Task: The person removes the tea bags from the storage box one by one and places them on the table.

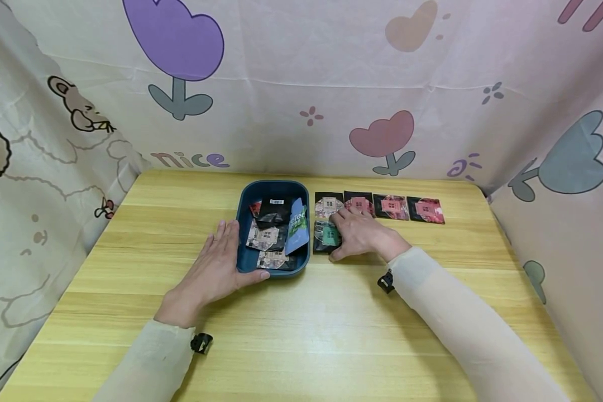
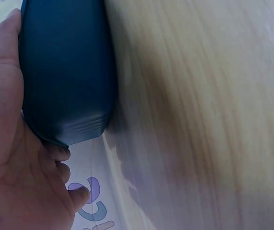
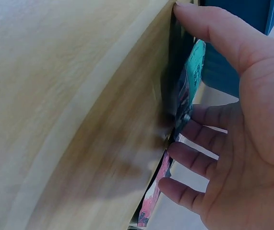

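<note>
In the head view, my left hand [image 1: 213, 265] lies along the left side of a dark blue tray [image 1: 239, 245], fingers straight and thumb at its near rim. Inside the tray are several sachets, among them a black one [image 1: 274, 211], a pale-labelled one [image 1: 266, 236] and a light blue one [image 1: 297, 229]. My right hand [image 1: 362, 231] is over the right edge of a black sachet with a green label [image 1: 326, 237], just right of the tray. The right wrist view has its thumb and fingertips spread at the edges of this green-labelled sachet [image 3: 194, 64].
Behind the right hand, a row of sachets runs rightward: a pale-labelled one [image 1: 328, 205], a pink-labelled one [image 1: 358, 201], and two with pink-red labels, the last sachet [image 1: 426, 210] farthest right. A patterned curtain [image 1: 281, 128] hangs behind the wooden table [image 1: 321, 335].
</note>
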A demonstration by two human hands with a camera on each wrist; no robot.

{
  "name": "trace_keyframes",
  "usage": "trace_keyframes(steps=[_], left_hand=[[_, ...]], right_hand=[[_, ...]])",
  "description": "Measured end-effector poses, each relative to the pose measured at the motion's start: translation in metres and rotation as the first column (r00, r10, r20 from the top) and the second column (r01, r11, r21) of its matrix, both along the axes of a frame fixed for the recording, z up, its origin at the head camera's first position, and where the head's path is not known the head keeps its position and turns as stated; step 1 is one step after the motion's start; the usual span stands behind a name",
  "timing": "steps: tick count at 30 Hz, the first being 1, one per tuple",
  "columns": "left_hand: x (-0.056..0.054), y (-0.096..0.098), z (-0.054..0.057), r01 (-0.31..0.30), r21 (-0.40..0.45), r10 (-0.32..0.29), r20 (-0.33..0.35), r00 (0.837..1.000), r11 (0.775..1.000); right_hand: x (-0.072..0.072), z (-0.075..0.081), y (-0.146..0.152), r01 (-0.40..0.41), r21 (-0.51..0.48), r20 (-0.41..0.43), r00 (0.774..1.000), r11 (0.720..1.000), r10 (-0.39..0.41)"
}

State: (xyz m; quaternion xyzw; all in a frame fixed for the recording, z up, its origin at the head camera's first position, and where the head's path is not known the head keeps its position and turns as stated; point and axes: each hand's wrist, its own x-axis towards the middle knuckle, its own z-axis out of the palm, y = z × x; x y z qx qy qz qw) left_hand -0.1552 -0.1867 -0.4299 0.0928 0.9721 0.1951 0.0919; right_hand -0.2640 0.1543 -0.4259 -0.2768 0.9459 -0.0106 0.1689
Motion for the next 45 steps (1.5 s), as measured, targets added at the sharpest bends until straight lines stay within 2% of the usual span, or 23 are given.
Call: trace_keyframes(steps=[13,16,22,27,32,40,45], left_hand=[[-0.001,-0.001,0.000,0.001,0.001,-0.001,0.000,1.000,1.000],[-0.001,-0.001,0.000,0.001,-0.001,-0.001,0.001,1.000,1.000],[0.000,-0.001,0.000,0.002,0.000,-0.002,-0.003,1.000,1.000],[0.000,-0.001,-0.001,0.002,0.008,-0.002,-0.004,1.000,1.000],[0.000,0.000,-0.001,0.009,0.010,-0.009,-0.012,1.000,1.000],[0.000,0.000,-0.001,0.014,0.001,-0.014,-0.017,1.000,1.000],[0.001,-0.001,-0.001,0.017,0.001,-0.017,-0.017,1.000,1.000]], right_hand=[[-0.001,0.003,0.002,0.017,-0.020,-0.007,1.000,1.000,-0.017],[-0.002,0.012,0.000,0.009,-0.056,-0.059,0.998,0.998,-0.012],[-0.006,0.042,-0.018,-0.045,-0.183,-0.200,0.980,0.982,0.007],[-0.007,0.056,-0.040,-0.081,-0.225,-0.250,0.968,0.971,0.022],[-0.005,0.056,-0.059,-0.092,-0.198,-0.269,0.962,0.976,0.036],[-0.006,0.048,-0.083,-0.163,-0.093,-0.298,0.946,0.982,0.129],[-0.011,0.043,-0.099,-0.173,-0.052,-0.274,0.949,0.984,0.153]])
